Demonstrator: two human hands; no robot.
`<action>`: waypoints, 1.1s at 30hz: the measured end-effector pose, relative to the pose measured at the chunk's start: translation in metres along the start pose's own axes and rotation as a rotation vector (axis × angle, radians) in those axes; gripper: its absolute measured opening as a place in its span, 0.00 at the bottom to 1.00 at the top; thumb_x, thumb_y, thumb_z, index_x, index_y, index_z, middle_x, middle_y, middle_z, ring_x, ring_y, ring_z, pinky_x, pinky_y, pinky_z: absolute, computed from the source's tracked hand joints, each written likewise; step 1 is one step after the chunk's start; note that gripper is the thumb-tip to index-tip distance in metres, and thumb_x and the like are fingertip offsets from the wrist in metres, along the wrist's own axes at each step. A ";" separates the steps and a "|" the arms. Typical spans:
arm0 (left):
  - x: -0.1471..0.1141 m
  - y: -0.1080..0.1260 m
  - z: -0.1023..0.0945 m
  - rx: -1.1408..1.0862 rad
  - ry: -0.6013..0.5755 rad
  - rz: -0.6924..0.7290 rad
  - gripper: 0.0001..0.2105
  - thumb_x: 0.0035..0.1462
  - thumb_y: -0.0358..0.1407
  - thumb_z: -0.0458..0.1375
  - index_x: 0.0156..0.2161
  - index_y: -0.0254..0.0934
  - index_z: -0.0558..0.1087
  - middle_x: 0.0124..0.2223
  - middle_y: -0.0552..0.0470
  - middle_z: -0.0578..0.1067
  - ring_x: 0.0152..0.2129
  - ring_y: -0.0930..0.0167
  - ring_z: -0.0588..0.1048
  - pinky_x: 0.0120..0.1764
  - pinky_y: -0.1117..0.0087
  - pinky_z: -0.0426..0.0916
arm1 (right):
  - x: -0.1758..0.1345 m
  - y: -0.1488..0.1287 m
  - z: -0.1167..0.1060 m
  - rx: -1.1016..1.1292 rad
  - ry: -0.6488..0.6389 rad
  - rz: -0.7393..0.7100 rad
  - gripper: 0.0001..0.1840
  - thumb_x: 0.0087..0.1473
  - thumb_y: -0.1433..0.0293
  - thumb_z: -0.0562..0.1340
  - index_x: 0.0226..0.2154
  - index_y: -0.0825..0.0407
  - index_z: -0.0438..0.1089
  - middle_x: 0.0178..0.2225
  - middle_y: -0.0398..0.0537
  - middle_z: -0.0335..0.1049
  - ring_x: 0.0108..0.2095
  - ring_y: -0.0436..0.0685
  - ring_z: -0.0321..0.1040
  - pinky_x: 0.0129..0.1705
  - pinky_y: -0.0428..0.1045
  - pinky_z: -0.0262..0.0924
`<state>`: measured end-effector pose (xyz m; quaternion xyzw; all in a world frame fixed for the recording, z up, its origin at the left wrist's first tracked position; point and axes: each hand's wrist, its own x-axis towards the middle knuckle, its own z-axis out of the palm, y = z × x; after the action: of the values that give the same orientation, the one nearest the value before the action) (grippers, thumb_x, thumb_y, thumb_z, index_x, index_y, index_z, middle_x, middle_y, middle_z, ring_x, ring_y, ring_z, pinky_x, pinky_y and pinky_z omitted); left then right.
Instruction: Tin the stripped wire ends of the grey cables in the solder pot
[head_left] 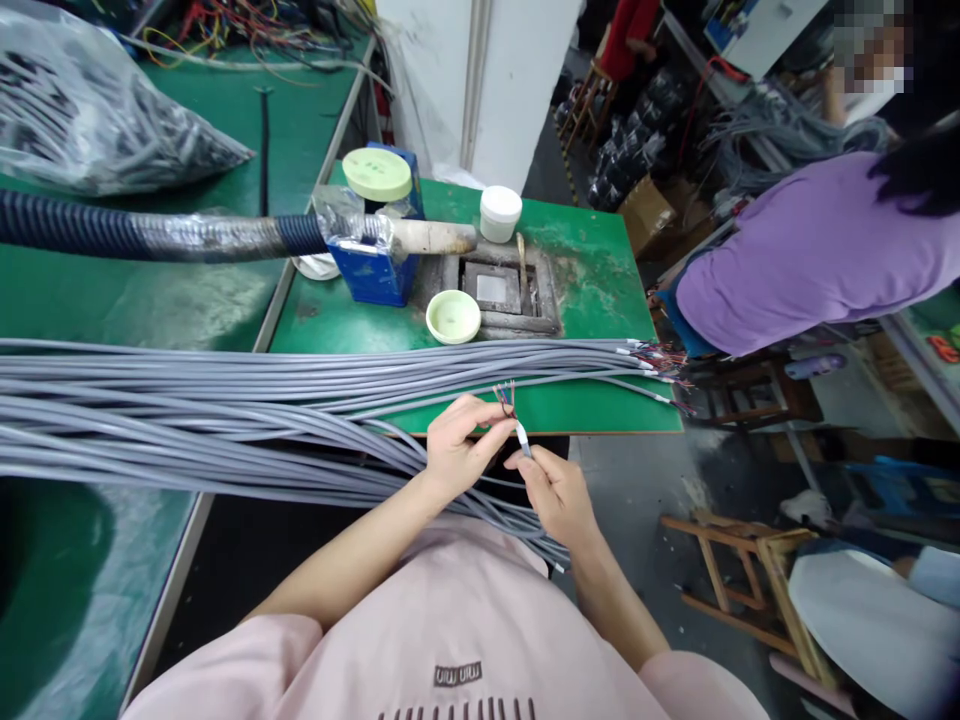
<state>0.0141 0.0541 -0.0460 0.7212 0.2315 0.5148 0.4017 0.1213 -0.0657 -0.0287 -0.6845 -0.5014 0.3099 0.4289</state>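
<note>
Between my two hands is the stripped end of a grey cable [523, 436], with a white band and thin coloured wires fanned out at its tip. My right hand [556, 492] grips the cable just below the white band. Thumb and forefinger of my left hand [463, 445] pinch the wires at the tip. A long bundle of grey cables [315, 375] runs across the table beyond my hands, its coloured wire ends at the right. More grey cables [360, 470] hang over the near edge, passing below my left forearm.
On the green table [600, 260] a sooty square pot [491, 289] is set in, with a brush [522, 262] across it. Around it are a pale green bowl [453, 318], a white tub [500, 213] and a hose [225, 236] on a blue stand [375, 272]. A person in purple [817, 250] is at right.
</note>
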 end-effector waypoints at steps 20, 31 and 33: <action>0.014 0.011 -0.006 -0.343 0.012 -0.488 0.06 0.41 0.36 0.68 0.26 0.35 0.78 0.25 0.53 0.77 0.21 0.75 0.72 0.29 0.74 0.70 | 0.003 -0.007 -0.004 -0.134 -0.030 -0.116 0.16 0.62 0.65 0.50 0.32 0.54 0.70 0.20 0.39 0.61 0.19 0.45 0.53 0.25 0.43 0.49; -0.001 0.005 0.002 -0.084 0.071 0.016 0.01 0.52 0.30 0.62 0.31 0.37 0.75 0.24 0.55 0.75 0.22 0.76 0.71 0.29 0.73 0.66 | 0.004 0.008 0.007 0.306 0.020 0.054 0.18 0.61 0.59 0.53 0.42 0.54 0.71 0.12 0.34 0.53 0.13 0.45 0.51 0.18 0.43 0.47; -0.003 0.005 0.002 0.000 0.011 0.230 0.04 0.52 0.27 0.62 0.34 0.37 0.75 0.25 0.55 0.77 0.22 0.76 0.71 0.30 0.73 0.66 | 0.009 0.009 0.007 0.481 -0.013 0.062 0.18 0.60 0.58 0.54 0.41 0.54 0.71 0.10 0.34 0.54 0.12 0.45 0.51 0.17 0.43 0.49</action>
<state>0.0145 0.0481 -0.0435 0.7400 0.1496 0.5615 0.3389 0.1217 -0.0563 -0.0400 -0.5758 -0.3946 0.4377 0.5667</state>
